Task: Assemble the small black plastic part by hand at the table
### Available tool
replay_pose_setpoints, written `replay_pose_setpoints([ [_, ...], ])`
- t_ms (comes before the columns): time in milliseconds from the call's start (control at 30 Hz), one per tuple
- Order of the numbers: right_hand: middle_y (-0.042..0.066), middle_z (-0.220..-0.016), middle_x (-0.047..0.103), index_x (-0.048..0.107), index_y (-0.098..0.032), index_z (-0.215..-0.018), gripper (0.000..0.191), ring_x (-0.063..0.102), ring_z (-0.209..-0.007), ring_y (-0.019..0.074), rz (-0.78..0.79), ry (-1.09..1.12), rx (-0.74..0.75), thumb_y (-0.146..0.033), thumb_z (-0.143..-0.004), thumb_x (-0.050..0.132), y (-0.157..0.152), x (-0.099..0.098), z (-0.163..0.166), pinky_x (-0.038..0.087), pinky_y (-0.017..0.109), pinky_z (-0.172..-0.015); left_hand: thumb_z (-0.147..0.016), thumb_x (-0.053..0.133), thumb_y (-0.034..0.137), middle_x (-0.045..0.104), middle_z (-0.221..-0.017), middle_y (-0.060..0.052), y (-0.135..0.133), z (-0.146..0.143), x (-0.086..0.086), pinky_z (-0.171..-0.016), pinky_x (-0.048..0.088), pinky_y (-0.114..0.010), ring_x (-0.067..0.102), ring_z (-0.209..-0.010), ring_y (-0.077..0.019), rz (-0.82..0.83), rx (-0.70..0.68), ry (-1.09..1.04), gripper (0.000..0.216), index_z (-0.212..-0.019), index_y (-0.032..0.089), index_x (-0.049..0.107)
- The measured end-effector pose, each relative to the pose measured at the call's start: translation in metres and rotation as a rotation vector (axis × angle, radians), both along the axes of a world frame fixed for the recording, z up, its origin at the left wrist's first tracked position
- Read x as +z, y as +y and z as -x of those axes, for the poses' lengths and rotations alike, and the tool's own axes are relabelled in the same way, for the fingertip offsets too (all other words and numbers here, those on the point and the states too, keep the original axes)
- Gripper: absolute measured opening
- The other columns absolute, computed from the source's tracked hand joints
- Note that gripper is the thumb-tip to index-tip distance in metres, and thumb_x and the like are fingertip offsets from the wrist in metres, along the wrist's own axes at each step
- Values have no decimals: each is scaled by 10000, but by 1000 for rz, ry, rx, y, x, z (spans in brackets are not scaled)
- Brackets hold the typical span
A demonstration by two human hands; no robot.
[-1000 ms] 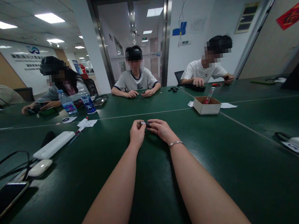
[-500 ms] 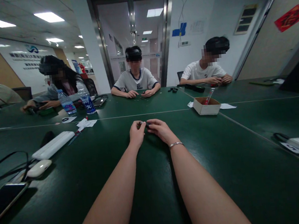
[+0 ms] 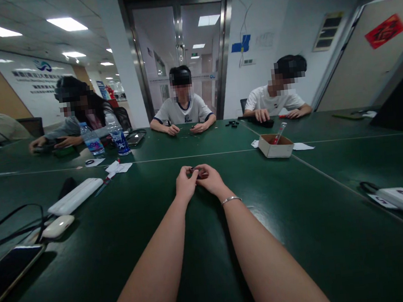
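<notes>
My left hand (image 3: 186, 184) and my right hand (image 3: 211, 180) meet at arm's length over the dark green table (image 3: 302, 217). Both pinch a small dark part (image 3: 195, 172) between their fingertips; its shape is too small to make out. A thin bracelet (image 3: 231, 199) sits on my right wrist. Both forearms stretch out from the bottom of the view.
A small cardboard box (image 3: 275, 145) with a red-tipped tool stands to the right. A white bar-shaped device (image 3: 75, 195), a white mouse (image 3: 58, 227), black cables and a phone (image 3: 8, 272) lie left. Two water bottles (image 3: 118, 138) stand further back. Several people work across the table.
My right hand has drawn closer to my left, so the fingertips now close together round the small part. The view has tipped slightly.
</notes>
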State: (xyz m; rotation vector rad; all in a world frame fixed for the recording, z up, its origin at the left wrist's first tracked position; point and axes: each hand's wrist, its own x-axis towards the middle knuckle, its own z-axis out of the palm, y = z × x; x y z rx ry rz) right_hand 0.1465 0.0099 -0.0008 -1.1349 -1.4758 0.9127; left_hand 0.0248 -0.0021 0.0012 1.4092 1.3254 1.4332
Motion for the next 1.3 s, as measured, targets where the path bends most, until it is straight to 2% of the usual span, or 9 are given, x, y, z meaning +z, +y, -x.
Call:
replay_pose_setpoints([
  [167,-51,-716,537,668,-214,-966,436,514,-668,140,-55,-33,-24,-109,-547,727,-5,1,2,490,292,-695,-813,675,276,650,-927,-63,-1,0,-2,-542,448,-188,598,-692,-120,-16,-12,-29,197,-954,164,595],
  [267,-45,-763,554,656,-205,-989,478,531,-651,122,-14,47,-4,-99,-530,741,-6,3,0,502,277,-678,-800,685,290,644,-896,-51,0,-1,-1,-516,434,-182,583,-652,-107,-18,-35,-155,232,-953,156,574],
  [400,-10,-808,616,620,-179,-1049,438,602,-578,117,145,237,143,-131,-622,707,-8,7,-4,519,263,-583,-786,690,309,651,-882,-46,0,0,4,-484,425,-183,519,-534,-65,4,-80,-331,266,-928,141,541],
  [533,8,-679,651,642,-155,-1020,311,638,-556,140,205,353,246,-178,-714,691,-11,10,-8,527,243,-537,-772,702,340,659,-887,-52,-1,3,7,-492,435,-183,487,-502,-44,13,-85,-390,304,-928,130,547],
  [667,36,-733,695,696,-144,-972,305,655,-607,135,209,387,272,-187,-676,757,-12,10,-10,546,232,-576,-746,733,404,656,-857,-40,-1,4,4,-517,449,-186,507,-526,-52,23,-87,-371,370,-946,137,574],
  [767,44,-793,713,716,-143,-959,345,657,-633,133,206,406,288,-199,-629,800,-12,9,-11,548,232,-592,-756,729,409,675,-920,-58,-2,6,2,-547,468,-189,544,-565,-63,13,-132,-382,389,-1005,153,574],
  [900,57,-873,725,730,-144,-938,368,655,-659,128,209,407,278,-225,-593,832,-12,8,-14,546,233,-609,-808,681,365,691,-1003,-81,-5,6,5,-565,482,-183,565,-591,-66,19,-175,-380,375,-1107,179,552],
  [1133,55,-880,721,735,-142,-938,390,663,-689,130,225,435,220,-223,-573,845,-9,7,-16,551,233,-657,-860,611,304,685,-1070,-97,-9,5,15,-591,526,-197,583,-611,-67,104,-168,-404,246,-1066,170,589],
  [1300,35,-847,707,740,-157,-923,353,644,-640,114,203,461,174,-216,-585,826,-8,6,-17,548,224,-633,-838,640,289,653,-1030,-83,-9,3,15,-586,532,-188,620,-698,-95,79,-86,-345,228,-1028,162,627],
])
